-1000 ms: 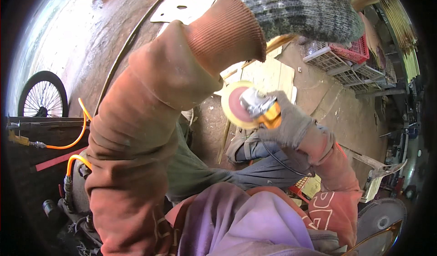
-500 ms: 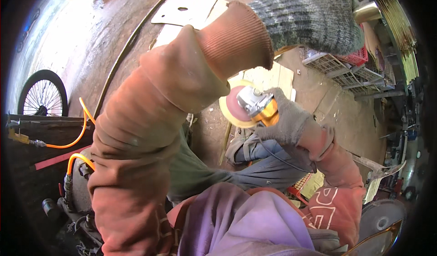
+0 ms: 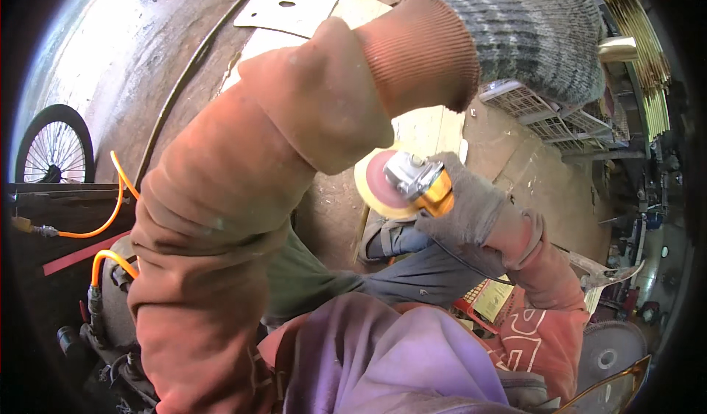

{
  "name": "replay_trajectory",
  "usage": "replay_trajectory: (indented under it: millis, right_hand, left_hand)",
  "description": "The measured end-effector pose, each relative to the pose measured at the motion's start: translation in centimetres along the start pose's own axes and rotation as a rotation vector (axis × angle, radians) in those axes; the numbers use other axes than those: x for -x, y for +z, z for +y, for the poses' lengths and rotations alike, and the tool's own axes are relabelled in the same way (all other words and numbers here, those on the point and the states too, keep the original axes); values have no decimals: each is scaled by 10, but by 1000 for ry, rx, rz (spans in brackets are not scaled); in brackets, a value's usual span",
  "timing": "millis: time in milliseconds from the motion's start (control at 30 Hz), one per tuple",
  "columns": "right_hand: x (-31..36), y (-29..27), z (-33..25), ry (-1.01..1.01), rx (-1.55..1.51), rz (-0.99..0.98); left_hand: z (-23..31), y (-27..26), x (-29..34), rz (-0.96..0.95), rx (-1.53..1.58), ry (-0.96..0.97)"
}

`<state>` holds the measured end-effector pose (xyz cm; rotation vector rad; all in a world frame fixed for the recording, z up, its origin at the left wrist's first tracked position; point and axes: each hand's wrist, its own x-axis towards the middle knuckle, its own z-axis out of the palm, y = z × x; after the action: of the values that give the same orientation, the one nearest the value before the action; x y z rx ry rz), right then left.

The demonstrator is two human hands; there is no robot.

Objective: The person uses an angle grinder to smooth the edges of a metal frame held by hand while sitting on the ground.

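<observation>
My left arm reaches across to the upper right, and my left hand (image 3: 541,42) wears a grey striped knit glove. It looks curled closed around a pale, rounded bar (image 3: 618,49), whose end sticks out past the glove; the fingers are mostly hidden. In the middle, my right hand (image 3: 468,204), also in a grey glove, is wrapped around a yellow and silver angle grinder (image 3: 421,180). A round reddish disc with a yellowish rim (image 3: 373,183) sits on the grinder, facing left beneath my left sleeve. Its dark cord (image 3: 471,265) hangs below my right hand.
White crates (image 3: 545,112) stand at the upper right, beside upright brass-coloured tubes (image 3: 637,46). Flat pale sheets (image 3: 291,5) lie on the floor ahead. At left are a spoked wheel (image 3: 55,149) and orange hoses (image 3: 99,230). A large round blade (image 3: 607,359) is at lower right.
My left hand and the pale bar have shifted right and slightly down in the picture. The grinder stays in my right hand, slightly lower. The surroundings have shifted a little left.
</observation>
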<state>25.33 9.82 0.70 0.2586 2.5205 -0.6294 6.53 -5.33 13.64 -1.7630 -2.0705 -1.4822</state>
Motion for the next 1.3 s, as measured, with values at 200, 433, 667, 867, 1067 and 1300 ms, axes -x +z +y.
replay_trajectory:
  millis: [200, 433, 667, 867, 1067, 1300]
  right_hand:
    - [0, -10, -10, 80, 37, 10]
    - [8, -20, -22, 108, 110, -11]
    - [6, -12, -13, -40, 212, -79]
    - [5, -18, -16, 68, 169, 87]
    - [15, -14, -27, 14, 295, -82]
    - [1, -12, -19, 34, 264, -15]
  left_hand:
    - [-5, 7, -2, 14, -13, 40]
    - [-7, 14, -10, 7, 4, 57]
    - [-11, 21, -12, 15, 12, 93]
    - [-9, 32, -18, 21, 2, 129]
    - [-10, 43, -24, 38, 7, 167]
    - [-11, 47, -26, 49, -14, 210]
